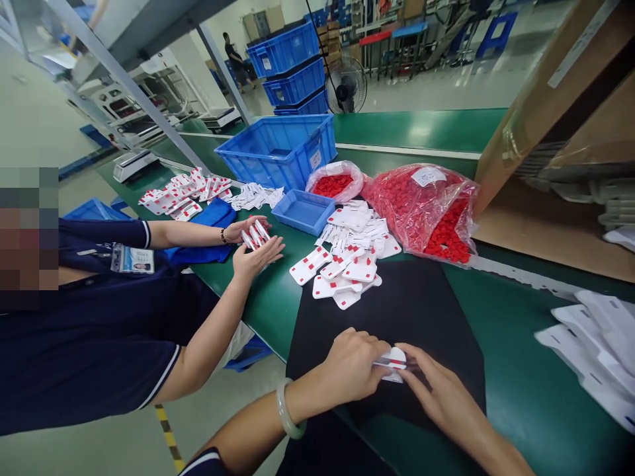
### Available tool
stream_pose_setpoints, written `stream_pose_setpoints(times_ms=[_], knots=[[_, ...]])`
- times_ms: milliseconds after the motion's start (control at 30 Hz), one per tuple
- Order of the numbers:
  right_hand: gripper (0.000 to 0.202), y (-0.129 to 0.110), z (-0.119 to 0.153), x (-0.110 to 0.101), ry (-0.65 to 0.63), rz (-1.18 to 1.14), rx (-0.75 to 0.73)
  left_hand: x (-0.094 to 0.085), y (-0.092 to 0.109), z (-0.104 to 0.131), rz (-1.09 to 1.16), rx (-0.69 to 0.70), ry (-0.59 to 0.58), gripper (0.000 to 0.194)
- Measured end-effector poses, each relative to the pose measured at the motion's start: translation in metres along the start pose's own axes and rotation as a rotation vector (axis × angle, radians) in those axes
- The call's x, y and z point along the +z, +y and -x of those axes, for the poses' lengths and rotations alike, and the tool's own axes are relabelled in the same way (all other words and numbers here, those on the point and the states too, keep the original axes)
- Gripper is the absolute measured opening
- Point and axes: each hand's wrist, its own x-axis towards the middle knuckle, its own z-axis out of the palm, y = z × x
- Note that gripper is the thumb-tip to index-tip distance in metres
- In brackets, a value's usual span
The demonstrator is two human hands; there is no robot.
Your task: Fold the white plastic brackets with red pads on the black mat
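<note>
Down at the near edge of the black mat (411, 311), the person's left hand (354, 367) and right hand (441, 390) meet over one small white card (391, 363) with red marks. Both hands are closed on it in a pinch: the left fingers grip its left end, the right fingers its right end. The card lies low over the mat, its long axis running roughly left to right, from one hand toward the other (most of its face is hidden under the fingertips). A pale green bangle (288, 410) sits on the left wrist.

Just beyond the mat's far edge lies a loose pile of cards (347, 264), white with red squares, fanned in many directions. Behind that pile stands a small blue tray (303, 211), and to the right of the mat's far corner a large clear bag of red parts (426, 208) slumps on the green counter (520, 370). A smaller open bag (333, 182) of the same red parts sits beside the tray, with a big blue crate (280, 149) behind it.

Left of the mat, a co-worker in a dark shirt holds a fan of cards between two hands (255, 244). White moulded pieces (595, 350) lie well to the mat's right.
</note>
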Motion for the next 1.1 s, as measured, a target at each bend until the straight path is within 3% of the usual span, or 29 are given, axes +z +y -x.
stream_pose_setpoints(times_ms=[167,333,567,1100], knots=[[0.038,-0.014,0.0,-0.002,0.052,0.194,-0.142,-0.003,0.004,0.009,-0.047,0.052,0.041,0.018],[0.03,-0.018,0.003,0.008,0.103,0.321,-0.222,-0.01,-0.015,0.037,-0.019,-0.024,0.117,0.042],[0.028,-0.039,-0.005,0.021,0.143,0.495,-0.333,0.001,-0.034,0.048,0.089,0.0,0.09,0.017],[0.025,-0.036,-0.012,0.022,0.097,0.464,-0.235,0.006,-0.039,0.041,0.166,-0.016,0.122,0.01]])
